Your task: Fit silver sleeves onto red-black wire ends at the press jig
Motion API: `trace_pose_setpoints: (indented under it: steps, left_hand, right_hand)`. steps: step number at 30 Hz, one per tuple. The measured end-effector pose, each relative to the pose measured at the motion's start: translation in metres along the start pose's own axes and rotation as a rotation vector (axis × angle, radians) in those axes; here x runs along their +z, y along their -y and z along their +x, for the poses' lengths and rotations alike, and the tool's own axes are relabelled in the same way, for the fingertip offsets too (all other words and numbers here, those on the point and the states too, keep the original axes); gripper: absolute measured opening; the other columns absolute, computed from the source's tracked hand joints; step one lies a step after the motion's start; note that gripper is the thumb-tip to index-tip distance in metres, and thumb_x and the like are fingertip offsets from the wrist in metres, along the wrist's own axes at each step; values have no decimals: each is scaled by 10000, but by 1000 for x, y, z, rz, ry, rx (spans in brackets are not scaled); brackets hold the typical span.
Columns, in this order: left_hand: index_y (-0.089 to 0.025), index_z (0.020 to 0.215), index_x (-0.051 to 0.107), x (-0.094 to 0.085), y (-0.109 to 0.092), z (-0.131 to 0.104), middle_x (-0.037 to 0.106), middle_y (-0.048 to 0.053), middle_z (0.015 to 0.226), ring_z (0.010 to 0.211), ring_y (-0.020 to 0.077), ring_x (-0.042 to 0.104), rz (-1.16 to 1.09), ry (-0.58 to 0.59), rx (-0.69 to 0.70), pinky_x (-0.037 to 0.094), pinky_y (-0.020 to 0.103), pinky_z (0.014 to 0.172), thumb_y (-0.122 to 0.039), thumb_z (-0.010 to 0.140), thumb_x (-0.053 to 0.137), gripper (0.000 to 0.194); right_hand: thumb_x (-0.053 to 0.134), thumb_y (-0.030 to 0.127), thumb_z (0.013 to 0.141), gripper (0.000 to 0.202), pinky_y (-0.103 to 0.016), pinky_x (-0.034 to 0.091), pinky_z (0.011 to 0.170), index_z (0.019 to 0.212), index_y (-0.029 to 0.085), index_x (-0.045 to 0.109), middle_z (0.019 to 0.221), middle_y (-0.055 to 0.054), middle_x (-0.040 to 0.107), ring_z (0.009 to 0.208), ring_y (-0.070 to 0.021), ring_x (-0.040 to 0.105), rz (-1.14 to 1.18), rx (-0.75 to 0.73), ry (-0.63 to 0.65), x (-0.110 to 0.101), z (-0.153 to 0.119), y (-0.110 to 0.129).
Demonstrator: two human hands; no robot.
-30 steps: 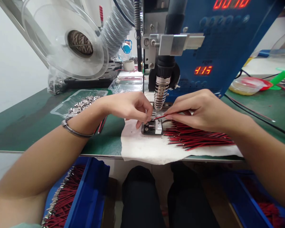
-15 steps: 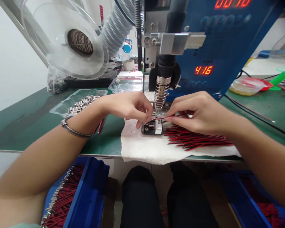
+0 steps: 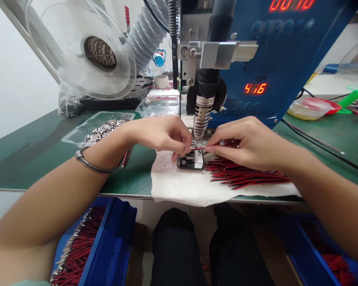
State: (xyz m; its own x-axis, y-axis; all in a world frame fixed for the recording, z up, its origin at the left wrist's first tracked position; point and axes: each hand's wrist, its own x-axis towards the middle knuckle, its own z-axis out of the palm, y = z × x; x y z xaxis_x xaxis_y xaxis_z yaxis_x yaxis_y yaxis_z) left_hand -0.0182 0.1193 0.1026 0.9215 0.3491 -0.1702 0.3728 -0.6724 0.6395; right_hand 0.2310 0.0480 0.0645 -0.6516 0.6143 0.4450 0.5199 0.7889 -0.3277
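Observation:
My right hand is closed in a pinch on a thin red-and-black wire, which runs level toward my left fingertips. My left hand is closed too, thumb and fingertips pressed together at the wire's left end; whatever small piece they hold is hidden. Both hands meet above a small metal fixture, right below the soldering machine's spring-wrapped tip. Beneath my right hand, a pile of red-and-black wires lies on a white cloth.
A clear tray of small metal connectors stands at left, near a fume-extractor hood. The blue machine housing rises behind my right hand. Below the table edge, a blue bin holds wires with metal ends; another blue bin sits at right.
Almost nothing differs. My right fingertips have shifted very slightly left along with the wire; my left hand keeps its pinch in the same place.

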Motion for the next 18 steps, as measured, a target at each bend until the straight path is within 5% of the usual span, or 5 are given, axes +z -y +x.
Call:
trace_pose_setpoints:
  steps: [18]
  left_hand:
    - [-175, 732, 755, -2, -1, 1, 726, 40, 615, 481, 107, 500, -19, 19, -31, 359, 222, 468, -261, 980, 592, 309]
  right_hand:
    - [651, 234, 998, 195, -287, 407, 661, 884, 185, 802, 751, -11, 755, 626, -124, 602, -11, 5, 3, 1, 0, -1]
